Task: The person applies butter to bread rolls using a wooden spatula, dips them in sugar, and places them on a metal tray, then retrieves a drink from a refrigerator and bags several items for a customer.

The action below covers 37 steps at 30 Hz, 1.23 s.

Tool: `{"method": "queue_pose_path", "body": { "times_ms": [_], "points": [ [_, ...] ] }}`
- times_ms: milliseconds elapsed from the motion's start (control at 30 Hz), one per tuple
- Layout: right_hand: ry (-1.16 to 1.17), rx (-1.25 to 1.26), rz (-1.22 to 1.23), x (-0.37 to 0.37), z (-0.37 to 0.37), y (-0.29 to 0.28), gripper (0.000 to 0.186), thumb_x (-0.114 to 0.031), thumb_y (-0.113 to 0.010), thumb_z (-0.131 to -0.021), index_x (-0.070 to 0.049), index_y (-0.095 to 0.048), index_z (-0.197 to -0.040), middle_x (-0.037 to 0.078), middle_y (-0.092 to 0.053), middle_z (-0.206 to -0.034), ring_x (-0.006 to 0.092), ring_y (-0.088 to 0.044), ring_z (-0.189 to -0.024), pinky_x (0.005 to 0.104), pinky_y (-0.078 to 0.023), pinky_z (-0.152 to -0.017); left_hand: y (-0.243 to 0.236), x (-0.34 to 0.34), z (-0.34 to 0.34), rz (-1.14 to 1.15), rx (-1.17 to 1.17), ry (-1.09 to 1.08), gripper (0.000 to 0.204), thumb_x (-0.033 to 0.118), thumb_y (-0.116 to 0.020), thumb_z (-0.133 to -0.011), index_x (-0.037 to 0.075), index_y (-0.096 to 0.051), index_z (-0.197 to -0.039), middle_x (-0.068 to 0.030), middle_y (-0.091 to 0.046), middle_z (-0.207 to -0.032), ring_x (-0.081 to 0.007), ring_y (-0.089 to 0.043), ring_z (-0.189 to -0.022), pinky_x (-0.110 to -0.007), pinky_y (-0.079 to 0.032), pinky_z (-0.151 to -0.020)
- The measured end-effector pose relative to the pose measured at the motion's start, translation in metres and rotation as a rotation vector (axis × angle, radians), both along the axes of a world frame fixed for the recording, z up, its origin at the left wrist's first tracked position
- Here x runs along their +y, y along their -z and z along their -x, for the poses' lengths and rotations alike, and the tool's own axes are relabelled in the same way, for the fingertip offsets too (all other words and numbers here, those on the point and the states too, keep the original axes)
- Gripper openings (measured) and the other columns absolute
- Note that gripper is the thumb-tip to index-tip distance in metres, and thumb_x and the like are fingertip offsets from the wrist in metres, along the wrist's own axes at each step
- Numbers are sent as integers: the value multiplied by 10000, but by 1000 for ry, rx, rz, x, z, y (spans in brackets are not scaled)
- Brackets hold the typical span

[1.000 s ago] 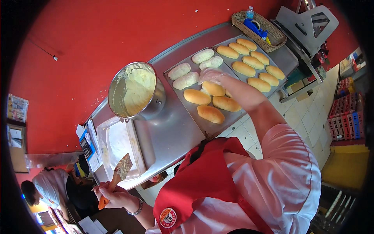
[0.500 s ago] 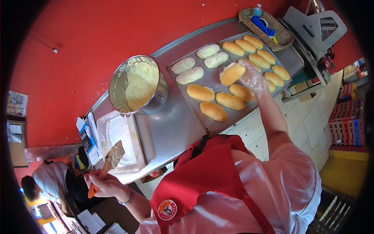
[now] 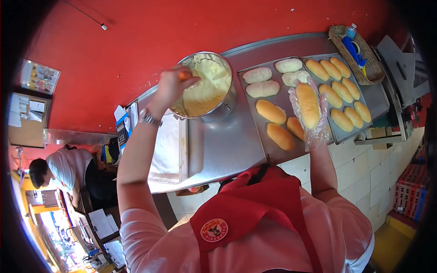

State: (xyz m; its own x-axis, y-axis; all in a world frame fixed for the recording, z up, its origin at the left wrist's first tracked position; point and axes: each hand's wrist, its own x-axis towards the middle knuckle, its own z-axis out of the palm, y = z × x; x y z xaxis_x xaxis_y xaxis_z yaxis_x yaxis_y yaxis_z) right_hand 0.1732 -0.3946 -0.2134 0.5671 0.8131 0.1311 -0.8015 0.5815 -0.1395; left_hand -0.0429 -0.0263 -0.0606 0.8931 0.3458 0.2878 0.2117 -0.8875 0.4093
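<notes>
My left hand (image 3: pixel 172 87) is closed round the orange handle (image 3: pixel 184 75) of a spatula, over the mouth of a deep metal bowl (image 3: pixel 227 108). The blade is out of sight. Pale, creamy spread (image 3: pixel 207 84) coats the bowl's inside. In a clear plastic glove, my right hand (image 3: pixel 317 134) holds a golden bread roll (image 3: pixel 307 107) lengthwise above the near tray (image 3: pixel 273 103). That tray carries several white-coated rolls (image 3: pixel 263 89) at its far side and plain rolls (image 3: pixel 281 137) nearer me, one partly hidden by my right hand.
Another tray (image 3: pixel 337 132) of plain rolls adjoins on the right, with a wicker basket (image 3: pixel 375 73) behind it. A pale shallow tub (image 3: pixel 170 150) sits left on the steel table (image 3: pixel 218 150), near a calculator (image 3: pixel 122 135). Far left, another person (image 3: pixel 73 166) bends over a counter.
My left hand has moved up and right with the spatula, from beside the tub to the bowl. My right hand still holds a roll, now turned more upright in the picture. The view has shifted.
</notes>
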Motion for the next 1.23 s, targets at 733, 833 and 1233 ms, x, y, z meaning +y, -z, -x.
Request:
{"method": "queue_pose_path", "body": {
  "times_ms": [733, 833, 1233],
  "points": [
    [-185, 140, -49, 174, 133, -104, 679, -643, -505, -881, -69, -531, -1243, 115, -549, -1255, 298, -532, -1134, 437, -473, -947, -58, -29, 62, 887, -921, -296, 219, 164, -679, -888, 55, -568, -734, 1, -525, -600, -59, -452, -435, -196, -338, -394],
    [-276, 210, -88, 219, 179, -103, 704, -666, -467, -887, -68, -529, -1252, 121, -550, -1245, 295, -537, -1119, 431, -478, -941, -43, -78, 109, -79, -921, -232, 213, 128, -742, -776, 53, -570, -675, -69, -563, -609, -154, -498, -450, -293, -378, -401],
    [-866, 292, -247, 290, 351, -115, 931, -671, -509, -856, -53, -238, -1498, 131, -269, -1545, 337, -214, -1436, 476, -158, -1183, -116, 22, 257, 656, -923, -591, 202, 203, -701, -865, 49, -622, -761, -20, -577, -640, -82, -533, -602, -275, -421, -519]
  ]
}}
